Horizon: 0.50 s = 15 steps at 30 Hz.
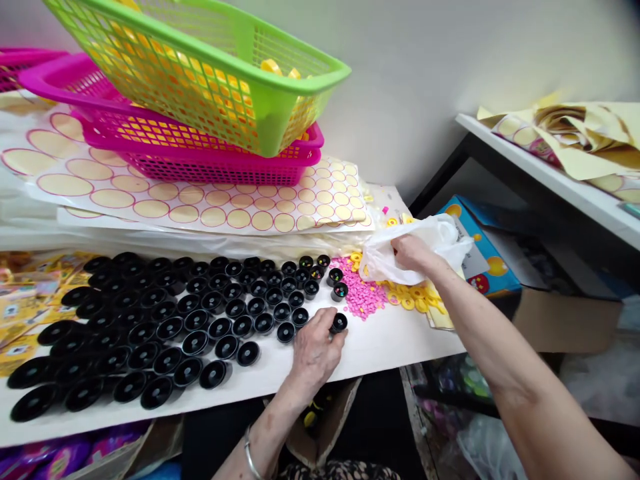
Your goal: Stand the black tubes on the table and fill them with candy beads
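Near the table's front edge, my left hand point(320, 340) has its thumb and fingers around a small black cup point(339, 323). My right hand point(411, 253) reaches into a white plastic bag point(385, 257); its fingertips are hidden in the bag. Pink pieces point(363, 293) lie in a pile between the hands, with yellow rings point(413, 299) beside them. Rows of black cups point(195, 320) stand to the left of my left hand. A few cups point(340, 291) near the pink pile hold small coloured bits.
Green point(240, 87) and magenta point(200, 147) baskets with yellow pieces sit at the back on sticker sheets point(265, 207). A blue box point(483, 253) stands right, below a white shelf point(550, 167). Orange packets point(30, 300) lie far left.
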Available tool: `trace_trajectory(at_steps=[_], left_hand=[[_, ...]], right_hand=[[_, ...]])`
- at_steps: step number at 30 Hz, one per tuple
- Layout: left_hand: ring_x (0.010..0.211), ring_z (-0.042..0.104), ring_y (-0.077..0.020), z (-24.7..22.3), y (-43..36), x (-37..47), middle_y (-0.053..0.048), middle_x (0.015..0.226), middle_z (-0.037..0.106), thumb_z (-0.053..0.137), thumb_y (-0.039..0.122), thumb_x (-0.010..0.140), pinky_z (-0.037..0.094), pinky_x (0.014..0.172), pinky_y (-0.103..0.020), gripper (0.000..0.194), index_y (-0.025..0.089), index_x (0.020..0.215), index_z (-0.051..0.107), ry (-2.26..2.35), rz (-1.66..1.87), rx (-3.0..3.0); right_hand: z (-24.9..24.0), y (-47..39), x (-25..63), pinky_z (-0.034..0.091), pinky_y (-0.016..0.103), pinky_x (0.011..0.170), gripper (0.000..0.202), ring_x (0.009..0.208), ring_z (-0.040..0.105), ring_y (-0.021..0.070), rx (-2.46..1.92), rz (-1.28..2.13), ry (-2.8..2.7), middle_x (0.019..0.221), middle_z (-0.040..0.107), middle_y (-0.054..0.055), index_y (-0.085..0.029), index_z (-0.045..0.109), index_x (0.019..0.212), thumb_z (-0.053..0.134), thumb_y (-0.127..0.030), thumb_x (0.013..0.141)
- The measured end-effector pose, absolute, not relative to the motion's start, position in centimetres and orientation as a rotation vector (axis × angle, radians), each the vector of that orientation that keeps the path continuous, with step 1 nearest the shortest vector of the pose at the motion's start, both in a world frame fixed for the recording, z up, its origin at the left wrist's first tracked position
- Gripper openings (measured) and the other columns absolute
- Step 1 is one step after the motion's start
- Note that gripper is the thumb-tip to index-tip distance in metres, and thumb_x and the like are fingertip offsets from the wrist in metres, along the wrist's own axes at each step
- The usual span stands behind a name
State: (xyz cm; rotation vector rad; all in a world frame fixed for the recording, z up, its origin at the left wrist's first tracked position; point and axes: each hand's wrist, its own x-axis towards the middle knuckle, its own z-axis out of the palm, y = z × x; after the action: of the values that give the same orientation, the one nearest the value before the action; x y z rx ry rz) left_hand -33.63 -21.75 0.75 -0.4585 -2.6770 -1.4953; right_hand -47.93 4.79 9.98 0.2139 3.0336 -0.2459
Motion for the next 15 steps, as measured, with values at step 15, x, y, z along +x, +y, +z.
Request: trace_trajectory(at_steps=[15], left_hand=[[0.08,0.058,-0.0142,0.4,-21.6,-33.8,-0.002,0.098,0.062,0.057,0.02,0.078,0.045,0.069,-0.024,0.028,0.022,0.106,0.055,-2.65,-1.495,-0.477]], right_hand=[[11.4,4.7,-43.2,0.049,0.029,0.066,0.025,0.068,0.06,0.0145,0.01,-2.047,2.645,0.074,0.067,0.002,-0.017,0.068,0.073,0.079,-0.02,0.052]])
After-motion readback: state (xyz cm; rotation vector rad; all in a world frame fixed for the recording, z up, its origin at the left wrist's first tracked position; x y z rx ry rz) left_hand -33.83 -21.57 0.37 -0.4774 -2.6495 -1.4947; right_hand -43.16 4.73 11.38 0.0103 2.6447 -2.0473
